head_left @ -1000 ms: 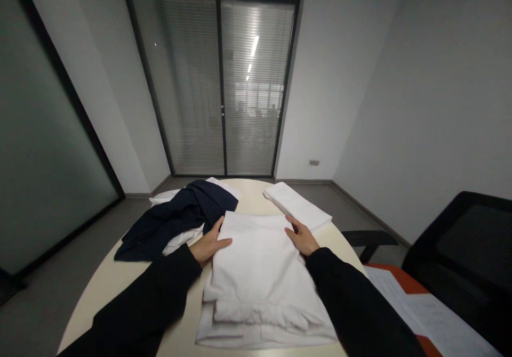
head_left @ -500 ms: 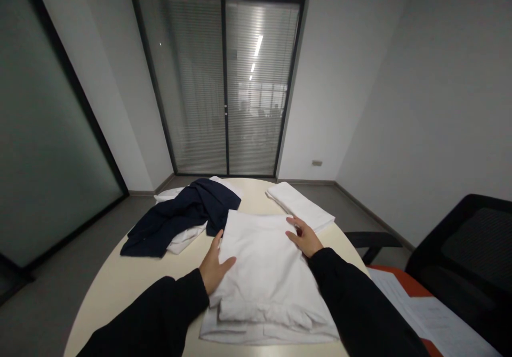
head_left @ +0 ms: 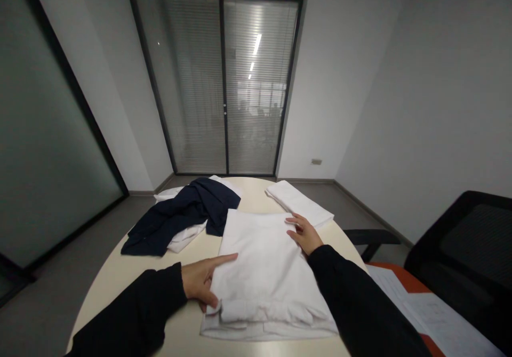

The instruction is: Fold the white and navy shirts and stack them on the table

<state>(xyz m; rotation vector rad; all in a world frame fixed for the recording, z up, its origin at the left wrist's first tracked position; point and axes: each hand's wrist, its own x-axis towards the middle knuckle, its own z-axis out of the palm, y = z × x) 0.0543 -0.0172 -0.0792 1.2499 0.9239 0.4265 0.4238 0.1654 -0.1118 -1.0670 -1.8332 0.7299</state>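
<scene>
A folded white garment [head_left: 258, 261] lies in front of me, with a gathered, bunched band along its near side. At its near left edge, my left hand [head_left: 202, 280] has the thumb on a small turned-up flap and a fingertip showing below it. The index finger stretches across the cloth; the other fingers are partly hidden. My right hand [head_left: 306, 235] rests at the garment's far right edge, its fingers apart and lightly bent, touching the cloth without gripping it.
The round cream table [head_left: 108, 287] also bears a dark navy garment [head_left: 184, 213] heaped over white cloth [head_left: 188, 238] at the left. A folded white cloth [head_left: 300, 202] lies at the back right. Beside the table stands a black chair [head_left: 460, 250], with papers [head_left: 432, 314] on an orange surface.
My left hand has moved nearer to me along the garment's left edge and turned, its index finger now pointing across the cloth. My right hand stays almost where it was.
</scene>
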